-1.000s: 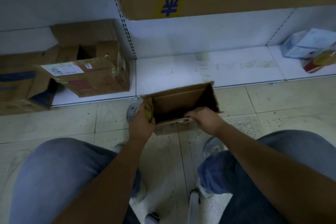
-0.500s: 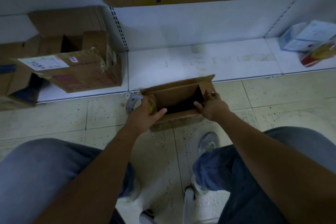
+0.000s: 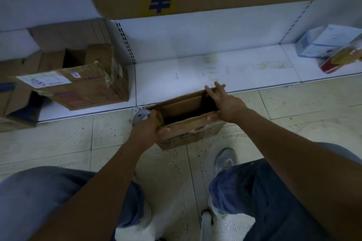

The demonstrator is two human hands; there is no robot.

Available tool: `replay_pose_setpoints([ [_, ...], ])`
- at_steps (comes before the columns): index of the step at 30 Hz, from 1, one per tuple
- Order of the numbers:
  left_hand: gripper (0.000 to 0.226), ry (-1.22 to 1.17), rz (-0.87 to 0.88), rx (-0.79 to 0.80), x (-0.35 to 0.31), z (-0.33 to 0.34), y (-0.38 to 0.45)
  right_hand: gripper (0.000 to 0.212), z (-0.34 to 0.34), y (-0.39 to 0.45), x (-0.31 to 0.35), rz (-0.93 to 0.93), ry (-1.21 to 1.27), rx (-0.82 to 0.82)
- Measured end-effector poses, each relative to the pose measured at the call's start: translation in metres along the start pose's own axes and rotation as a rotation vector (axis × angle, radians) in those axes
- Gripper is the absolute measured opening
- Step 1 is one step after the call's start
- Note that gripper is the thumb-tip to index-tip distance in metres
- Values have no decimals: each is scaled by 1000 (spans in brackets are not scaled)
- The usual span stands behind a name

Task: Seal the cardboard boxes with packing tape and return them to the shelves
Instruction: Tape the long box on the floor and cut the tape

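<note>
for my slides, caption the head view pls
Both hands, left and right, hold an open box on the floor by the shelf.

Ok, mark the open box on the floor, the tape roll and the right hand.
open box (image 3: 182,137): head view, near outer wall.
tape roll (image 3: 141,116): head view, top face beside left hand.
right hand (image 3: 227,103): head view, back of hand.

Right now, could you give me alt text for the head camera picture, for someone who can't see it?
A person crouching on a tiled floor holds a small open cardboard box with both hands: left hand grips its left end beside a tape roll, right hand spans its right end. Behind is a low white shelf with other boxes.
</note>
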State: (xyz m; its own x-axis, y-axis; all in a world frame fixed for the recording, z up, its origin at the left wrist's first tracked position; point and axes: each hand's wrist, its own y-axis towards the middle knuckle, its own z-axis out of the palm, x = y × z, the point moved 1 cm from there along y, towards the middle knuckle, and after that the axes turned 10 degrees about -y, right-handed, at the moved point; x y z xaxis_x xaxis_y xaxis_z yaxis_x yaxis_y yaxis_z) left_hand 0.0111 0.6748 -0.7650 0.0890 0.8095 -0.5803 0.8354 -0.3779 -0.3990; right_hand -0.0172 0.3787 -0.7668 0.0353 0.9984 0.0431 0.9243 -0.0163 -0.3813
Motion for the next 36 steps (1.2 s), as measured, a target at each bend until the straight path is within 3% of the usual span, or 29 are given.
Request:
replay_pose_setpoints([
  [4, 51, -186, -26, -230, 24, -13, -11, 90, -9, 8, -3, 34, -234, 6],
  [7, 42, -447, -144, -457, 43, -26, -25, 62, -5, 9, 11, 62, -431, -22],
  [10, 26, -569, -110, -571, 26, -41, -27, 56, 10, 10, 23, 120, -301, 11],
  [14, 6, -655, 71, -392, -23, -46, -16, 61, 29, 6, 30, 181, -100, 102],
  [17, 14, -495, 152, -228, -57, -38, -3, 62, 35, 3, 30, 188, -101, 7],
  [23, 17, -413, 186, 148, -110, -10, 36, 62, 32, 1, 10, 157, 18, -90],
  [29, 18, -147, 301, 266, -132, 20, 87, 49, 48, 3, -21, 124, 630, -186],
  [31, 19, -84, 271, 298, -135, 30, 95, 51, 42, -10, -22, 104, 635, -174],
  [34, 43, -23, 290, 314, -141, 37, 98, 59, 47, -26, -23, 83, 550, -238],
  [36, 28, -11, 231, 317, -149, 39, 99, 58, 50, -30, -25, 102, 637, -260],
])
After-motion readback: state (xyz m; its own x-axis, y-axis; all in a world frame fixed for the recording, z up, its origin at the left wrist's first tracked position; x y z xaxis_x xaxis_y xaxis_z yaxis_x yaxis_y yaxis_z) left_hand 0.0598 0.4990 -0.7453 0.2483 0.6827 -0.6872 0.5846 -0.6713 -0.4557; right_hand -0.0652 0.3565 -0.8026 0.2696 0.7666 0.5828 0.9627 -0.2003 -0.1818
